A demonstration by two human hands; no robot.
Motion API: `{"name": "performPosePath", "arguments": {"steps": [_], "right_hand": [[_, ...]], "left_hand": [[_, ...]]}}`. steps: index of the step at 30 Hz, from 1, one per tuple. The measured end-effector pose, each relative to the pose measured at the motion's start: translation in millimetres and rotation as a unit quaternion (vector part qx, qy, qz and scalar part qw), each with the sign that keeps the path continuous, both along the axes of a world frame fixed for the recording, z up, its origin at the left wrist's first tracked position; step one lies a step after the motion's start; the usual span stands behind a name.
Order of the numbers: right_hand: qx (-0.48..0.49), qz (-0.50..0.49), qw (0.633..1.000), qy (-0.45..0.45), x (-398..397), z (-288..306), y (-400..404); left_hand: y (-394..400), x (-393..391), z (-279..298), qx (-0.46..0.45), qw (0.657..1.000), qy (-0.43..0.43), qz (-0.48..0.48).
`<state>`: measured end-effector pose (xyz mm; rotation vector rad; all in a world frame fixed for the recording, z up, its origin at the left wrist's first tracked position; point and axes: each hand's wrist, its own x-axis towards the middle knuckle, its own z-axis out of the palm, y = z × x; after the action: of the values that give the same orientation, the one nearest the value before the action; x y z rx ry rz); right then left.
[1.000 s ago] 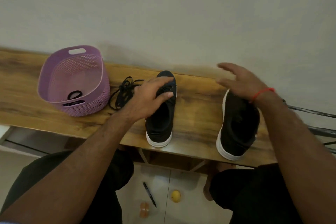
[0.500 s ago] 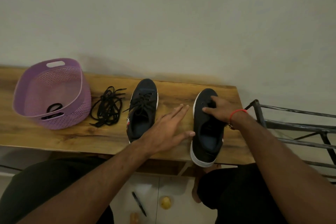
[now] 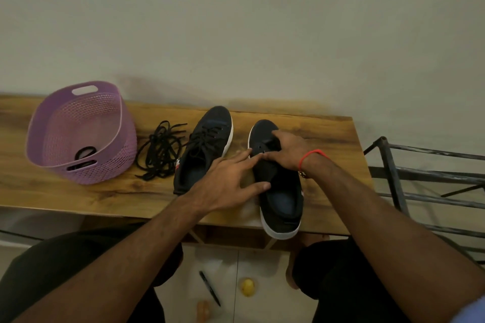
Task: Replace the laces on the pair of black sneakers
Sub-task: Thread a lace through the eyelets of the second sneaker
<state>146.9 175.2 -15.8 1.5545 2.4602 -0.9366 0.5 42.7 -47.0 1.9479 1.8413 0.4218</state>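
Two black sneakers with white soles stand on the wooden table [image 3: 78, 196]. The left sneaker [image 3: 207, 144] is laced. No laces show on the right sneaker [image 3: 280, 199], whose eyelets look bare. My right hand [image 3: 288, 149] holds the right sneaker's tongue area, fingers curled over it. My left hand [image 3: 231, 178] reaches over from the left with straight fingers, its fingertips touching that sneaker's left side. A loose pile of black laces [image 3: 160, 152] lies between the left sneaker and the basket.
A purple plastic basket [image 3: 110, 165] with a dark item inside stands at the table's left. A black metal rack [image 3: 425, 181] stands to the right of the table. On the floor below lie a pen [image 3: 210, 288] and a small yellow object [image 3: 248, 287].
My left hand left the laced sneaker and moved right to the other sneaker. My right hand came down onto that sneaker's tongue. The camera view shifted.
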Motion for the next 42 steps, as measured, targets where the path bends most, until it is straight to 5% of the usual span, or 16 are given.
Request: {"name": "performPosePath", "arguments": {"steps": [9,19,25,30,34,39,42], "right_hand": [[-0.086,-0.034,0.992,0.083,1.9,15.1,4.6],[-0.07,0.027,0.996,0.04,18.4,25.7,-1.8],[0.082,0.039,0.988,0.125,7.0,34.6,-8.6],[0.164,0.086,0.953,0.24,-31.2,53.2,-23.3],[0.166,0.147,0.928,0.299,-90.3,68.6,-36.8],[0.15,0.281,0.907,0.276,-205.7,88.5,-60.1],[0.138,0.361,0.897,0.215,-279.7,81.6,-74.5]], "left_hand": [[-2.0,5.7,-3.1,0.022,0.997,-0.037,0.065],[-4.5,7.7,7.4,0.023,0.994,-0.081,0.074],[0.4,-24.4,44.3,0.145,0.98,-0.042,0.129],[-8.4,-101.5,89.1,0.265,0.928,0.034,0.258],[-39.8,-189.5,106.1,0.245,0.88,0.007,0.406],[-84.0,-251.2,96.7,0.328,0.746,-0.048,0.577],[-105.1,-272.5,86.7,0.311,0.707,-0.027,0.635]]}}
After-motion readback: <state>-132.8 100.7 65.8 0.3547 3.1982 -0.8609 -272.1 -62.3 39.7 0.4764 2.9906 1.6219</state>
